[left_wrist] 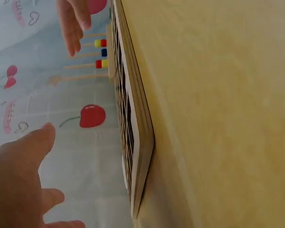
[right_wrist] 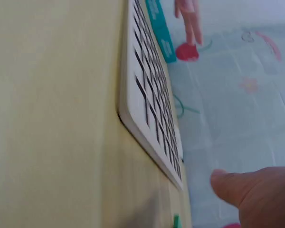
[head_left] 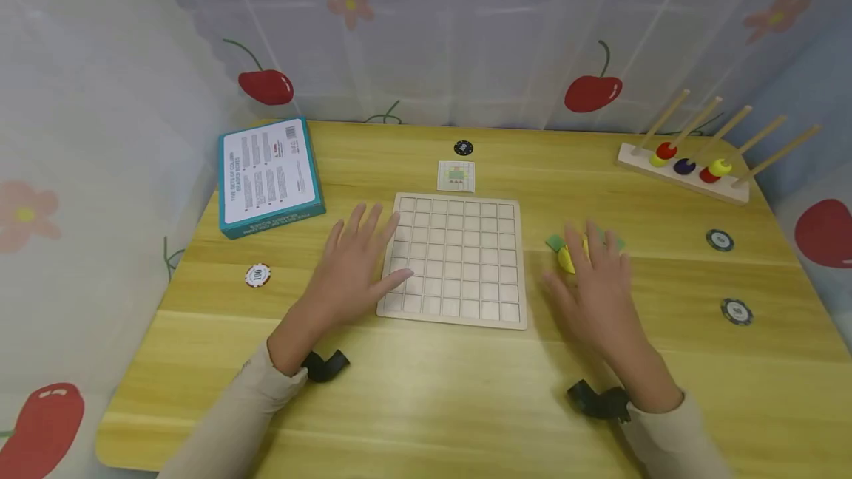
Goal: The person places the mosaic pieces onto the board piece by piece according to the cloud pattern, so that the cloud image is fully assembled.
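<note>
A square wooden board [head_left: 462, 257] with a grid of shallow cells lies flat on the table. My left hand [head_left: 353, 268] hovers at its left edge, fingers spread, thumb over the grid. In the left wrist view the thumb [left_wrist: 35, 142] stands away from the board's side. To the right of the board, my right hand [head_left: 595, 294] is held above a small group of pieces, its fingers extended and partly hiding them. Among these, a yellow piece [head_left: 566, 260] and a green piece [head_left: 555, 242] show past the fingers.
Behind the board lie a small pattern card [head_left: 455, 176] and a black chip [head_left: 463, 148]. A teal-edged box [head_left: 269, 176] sits back left, near a red-and-white chip [head_left: 257, 275]. Far right stands a pegged bead rack [head_left: 685, 174]; two dark chips [head_left: 720, 240] lie nearer.
</note>
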Tool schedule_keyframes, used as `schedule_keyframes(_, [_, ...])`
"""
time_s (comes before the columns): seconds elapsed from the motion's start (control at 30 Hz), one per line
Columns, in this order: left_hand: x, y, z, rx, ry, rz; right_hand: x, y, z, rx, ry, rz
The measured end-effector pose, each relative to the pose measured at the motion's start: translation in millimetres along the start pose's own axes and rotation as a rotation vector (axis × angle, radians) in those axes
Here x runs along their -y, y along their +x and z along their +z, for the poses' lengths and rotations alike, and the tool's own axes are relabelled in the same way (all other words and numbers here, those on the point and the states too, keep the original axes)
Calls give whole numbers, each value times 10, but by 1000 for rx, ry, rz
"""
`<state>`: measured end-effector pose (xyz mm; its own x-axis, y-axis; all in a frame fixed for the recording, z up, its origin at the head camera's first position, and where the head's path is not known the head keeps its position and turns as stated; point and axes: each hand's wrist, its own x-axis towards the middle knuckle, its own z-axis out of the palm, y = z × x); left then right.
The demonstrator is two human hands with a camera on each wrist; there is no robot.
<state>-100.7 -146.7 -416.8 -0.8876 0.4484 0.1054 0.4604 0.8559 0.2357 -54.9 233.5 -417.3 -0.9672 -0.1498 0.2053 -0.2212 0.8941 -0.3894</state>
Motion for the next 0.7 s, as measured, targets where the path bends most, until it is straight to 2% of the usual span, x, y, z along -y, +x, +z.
schedule_keyframes(0.13, [155, 104, 22, -45, -143, -22, -226, 163, -142, 15, 66, -27])
schedule_keyframes(0.27, [351, 164, 103, -124, -340, -86, -415, 343, -235, 70, 39, -36])
schedule_keyframes(0.37, [475, 183, 168, -140, -445, -111, -524, 486, -272, 148, 20, -32])
schedule_keyframes(0.47, [545, 192, 224, -115, -493, -99, -592, 594, -326, 281, 23, 3])
schedule_keyframes(0.57, [574, 197, 268, -87, -496, -71, -617, 659, -384, 400, 20, 47])
schedule_keyframes(0.7, [581, 193, 297, -90, -452, -47, -618, 713, -418, 452, -3, 70])
